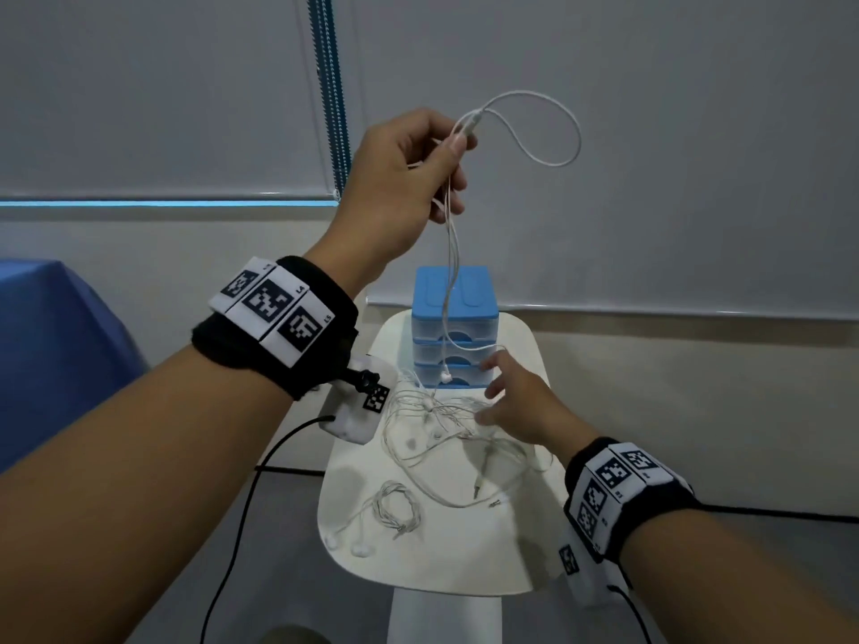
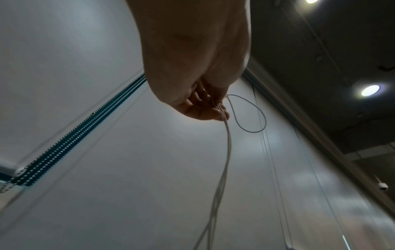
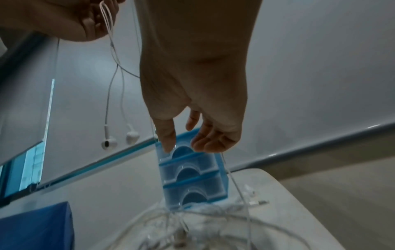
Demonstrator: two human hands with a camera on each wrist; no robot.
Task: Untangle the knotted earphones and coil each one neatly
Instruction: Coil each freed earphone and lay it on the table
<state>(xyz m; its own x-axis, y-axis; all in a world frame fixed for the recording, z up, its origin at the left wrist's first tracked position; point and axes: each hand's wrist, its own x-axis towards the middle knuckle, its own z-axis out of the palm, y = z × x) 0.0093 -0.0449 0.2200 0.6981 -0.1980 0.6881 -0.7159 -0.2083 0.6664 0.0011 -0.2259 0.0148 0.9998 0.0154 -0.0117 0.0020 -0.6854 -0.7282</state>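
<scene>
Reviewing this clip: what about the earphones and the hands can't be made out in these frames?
- Tangled pile on the table: head view too small, right wrist view blurred; number of sets unclear.
- Left hand grip on the lifted earphone cable: left wrist view has the palm covering the fingertips.
- Right hand: motion-blurred in the head view; whether it touches a cable is unclear.
- Lifted cable's lower end: cut off by the left wrist view's bottom edge.

Dim, perhaps ceiling-lit; wrist views blurred, edges warped.

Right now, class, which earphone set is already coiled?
The set nearest the table's front edge: wound in a small ring, unlike the tangled pile and the hanging one.
</scene>
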